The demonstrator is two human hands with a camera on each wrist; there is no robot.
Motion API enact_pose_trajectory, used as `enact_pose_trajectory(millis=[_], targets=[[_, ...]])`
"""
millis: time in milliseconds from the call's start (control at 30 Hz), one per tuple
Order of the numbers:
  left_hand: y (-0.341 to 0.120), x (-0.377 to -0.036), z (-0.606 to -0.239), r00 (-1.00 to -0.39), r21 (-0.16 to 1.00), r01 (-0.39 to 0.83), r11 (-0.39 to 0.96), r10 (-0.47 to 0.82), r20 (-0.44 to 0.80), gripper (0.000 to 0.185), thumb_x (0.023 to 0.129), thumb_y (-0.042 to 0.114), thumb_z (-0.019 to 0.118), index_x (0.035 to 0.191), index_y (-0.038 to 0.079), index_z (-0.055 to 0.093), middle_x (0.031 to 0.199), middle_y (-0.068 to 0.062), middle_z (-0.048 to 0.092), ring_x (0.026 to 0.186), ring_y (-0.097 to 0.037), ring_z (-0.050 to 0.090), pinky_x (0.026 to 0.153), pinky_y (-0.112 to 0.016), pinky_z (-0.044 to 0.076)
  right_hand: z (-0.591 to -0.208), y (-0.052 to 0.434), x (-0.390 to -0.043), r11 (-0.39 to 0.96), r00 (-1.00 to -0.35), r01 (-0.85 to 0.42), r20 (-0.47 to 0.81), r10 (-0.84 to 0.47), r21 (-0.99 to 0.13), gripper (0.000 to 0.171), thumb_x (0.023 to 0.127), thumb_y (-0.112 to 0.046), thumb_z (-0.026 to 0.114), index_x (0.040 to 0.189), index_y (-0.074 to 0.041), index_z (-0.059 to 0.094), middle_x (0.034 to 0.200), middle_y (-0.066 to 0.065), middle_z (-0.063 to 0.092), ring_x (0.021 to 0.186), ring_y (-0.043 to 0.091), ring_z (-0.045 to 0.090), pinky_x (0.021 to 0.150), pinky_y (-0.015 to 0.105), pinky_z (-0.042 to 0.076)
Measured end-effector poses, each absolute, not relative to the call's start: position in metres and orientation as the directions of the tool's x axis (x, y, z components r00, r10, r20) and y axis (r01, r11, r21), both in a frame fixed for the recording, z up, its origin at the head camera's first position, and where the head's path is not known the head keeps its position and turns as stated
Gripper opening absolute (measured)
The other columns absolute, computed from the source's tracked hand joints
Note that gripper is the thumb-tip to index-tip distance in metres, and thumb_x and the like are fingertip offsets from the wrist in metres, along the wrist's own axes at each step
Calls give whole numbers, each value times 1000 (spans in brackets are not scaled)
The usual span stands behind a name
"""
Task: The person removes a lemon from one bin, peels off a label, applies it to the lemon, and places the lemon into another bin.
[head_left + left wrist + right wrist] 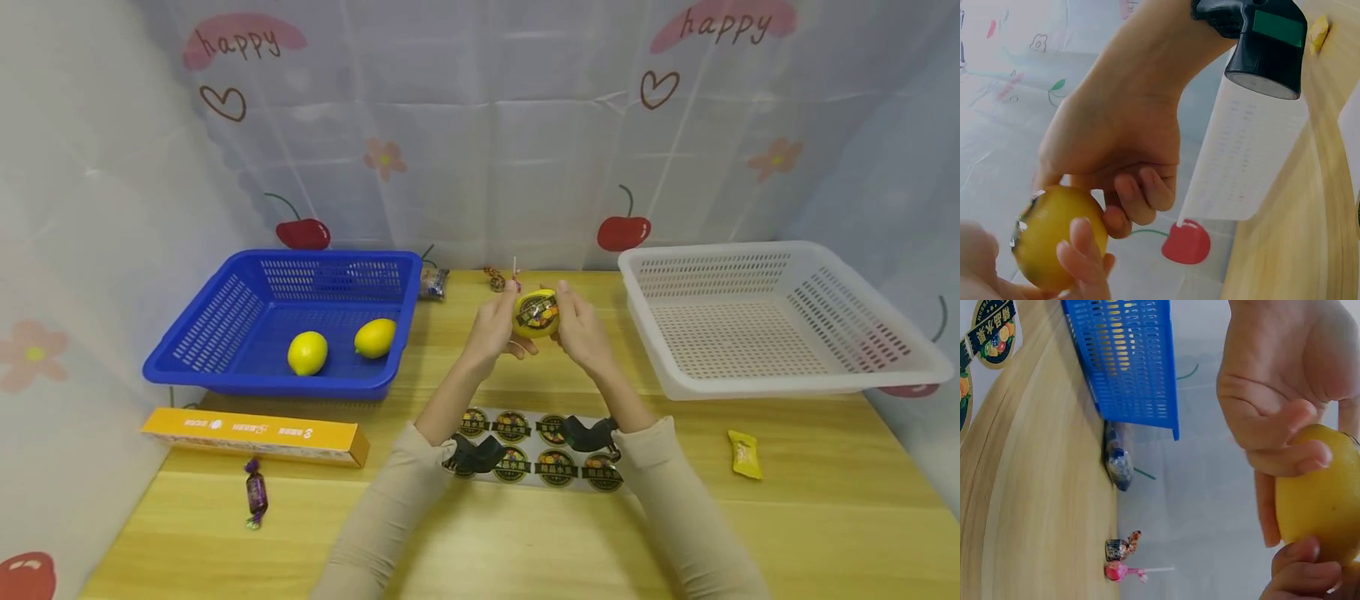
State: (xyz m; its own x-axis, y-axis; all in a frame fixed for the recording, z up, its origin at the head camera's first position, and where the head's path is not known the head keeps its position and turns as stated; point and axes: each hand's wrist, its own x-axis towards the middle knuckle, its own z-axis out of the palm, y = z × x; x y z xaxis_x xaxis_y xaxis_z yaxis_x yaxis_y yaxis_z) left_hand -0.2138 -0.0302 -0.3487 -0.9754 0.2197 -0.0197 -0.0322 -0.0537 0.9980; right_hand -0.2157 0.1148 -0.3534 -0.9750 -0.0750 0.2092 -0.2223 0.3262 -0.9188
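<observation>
A yellow lemon (pixel 522 328) is held up over the table between both hands. A round black fruit sticker (pixel 538 312) sits on the side that faces the head camera. My left hand (pixel 491 327) grips the lemon's left side, with its fingers bent behind the fruit. From the other side my right hand (pixel 582 329) holds it, thumb along the edge by the sticker. In the left wrist view the lemon (pixel 1054 234) shows the sticker's rim lifting in places at its left. Below the forearms lies a sheet of stickers (pixel 532 454), partly covered by the wrist cameras.
At the left, a blue basket (pixel 281 385) contains two lemons (pixel 307 353). A white basket (pixel 780 387) stands at the right. An orange box (pixel 255 435), a purple candy (pixel 256 493) and a yellow candy (pixel 745 455) lie nearer. Small wrapped sweets (pixel 496 280) are behind the hands.
</observation>
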Motion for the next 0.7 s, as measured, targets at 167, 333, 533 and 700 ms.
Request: enact_pose_trajectory(millis=[167, 333, 533, 700], targets=[[-30, -213, -350, -968, 995, -73, -71, 244, -53, 50, 101, 36, 38, 135, 0, 33, 104, -22, 59, 59, -18, 61, 57, -25, 55, -357, 112, -211, 260, -983, -179, 182, -10, -949, 56, 100, -42, 36, 138, -1, 44, 68, 15, 57, 44, 10, 47, 43, 23, 41], [-29, -211, -349, -977, 997, -55, -46, 208, -44, 48, 104, 31, 26, 147, 10, 22, 133, -20, 43, 102, -28, 57, 88, -41, 50, -364, 106, -208, 188, -965, -249, 259, 31, -950, 53, 91, -26, 61, 135, 0, 46, 103, 23, 63, 70, 13, 59, 56, 19, 48], [-30, -212, -347, -978, 999, -49, -9, 204, -46, 46, 104, 33, 27, 141, 6, 30, 121, -16, 47, 90, -21, 52, 75, -32, 47, -365, 105, -210, 218, -911, -404, 412, -10, -889, 33, 91, -12, 62, 119, 5, 61, 112, 22, 63, 87, 28, 59, 64, 15, 50], [-29, -212, -352, -988, 999, -25, 28, 155, -29, 50, 101, 40, 38, 127, -1, 42, 95, -9, 47, 72, -14, 52, 62, -23, 51, -365, 102, -209, 258, -880, -469, 470, -60, -845, 26, 94, -11, 56, 115, 3, 65, 109, 21, 64, 87, 31, 59, 63, 19, 50]])
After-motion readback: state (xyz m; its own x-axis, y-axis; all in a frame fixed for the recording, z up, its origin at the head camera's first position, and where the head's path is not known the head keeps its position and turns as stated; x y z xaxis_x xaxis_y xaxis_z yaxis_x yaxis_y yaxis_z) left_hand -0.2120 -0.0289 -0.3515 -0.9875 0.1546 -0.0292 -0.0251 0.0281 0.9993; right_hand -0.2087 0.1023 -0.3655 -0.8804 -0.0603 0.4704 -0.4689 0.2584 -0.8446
